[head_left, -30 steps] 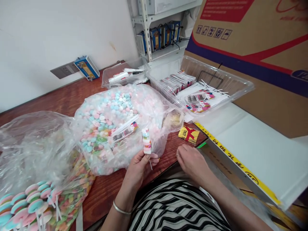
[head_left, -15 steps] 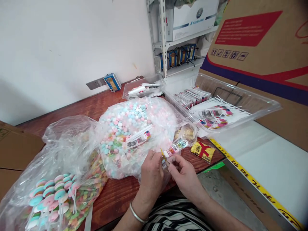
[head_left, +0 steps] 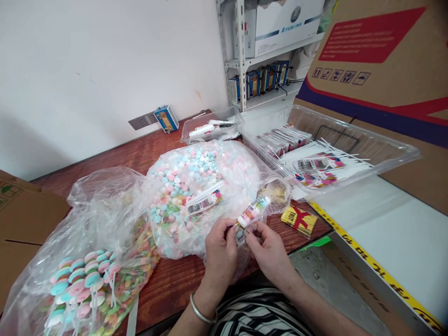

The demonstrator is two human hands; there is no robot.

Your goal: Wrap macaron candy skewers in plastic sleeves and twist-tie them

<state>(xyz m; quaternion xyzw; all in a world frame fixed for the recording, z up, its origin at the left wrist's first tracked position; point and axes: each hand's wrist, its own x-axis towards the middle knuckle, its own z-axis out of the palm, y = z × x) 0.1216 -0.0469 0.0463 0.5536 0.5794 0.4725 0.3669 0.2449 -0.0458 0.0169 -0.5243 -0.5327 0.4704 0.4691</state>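
Observation:
Low over the front of the table, a small clear printed bag of pastel marshmallows (head_left: 254, 211) slants up to the right. A gold twist tie (head_left: 239, 226) sits at its gathered lower end. My left hand (head_left: 221, 247) pinches the tie and bag neck from the left. My right hand (head_left: 269, 247) is closed from the other side, thumb and fingertips at the same neck; its exact hold on tie or bag is partly hidden. Behind them lies a big clear bag of loose marshmallows (head_left: 206, 163), with a flat printed wrapper and white sticks (head_left: 205, 201) on top.
Bundled gold twist ties (head_left: 298, 221) lie right of my hands. A clear tray (head_left: 392, 147) holds wrappers and white sticks. At left, a plastic bag (head_left: 105, 191) covers candies and marshmallow lollipops (head_left: 80, 284). A cardboard box (head_left: 371, 74) stands at right.
The gold tie's end, which stuck up beside my left fingers, now lies close around the bag neck. The small marshmallow bag has turned slightly more upright. The whole view has shifted a little.

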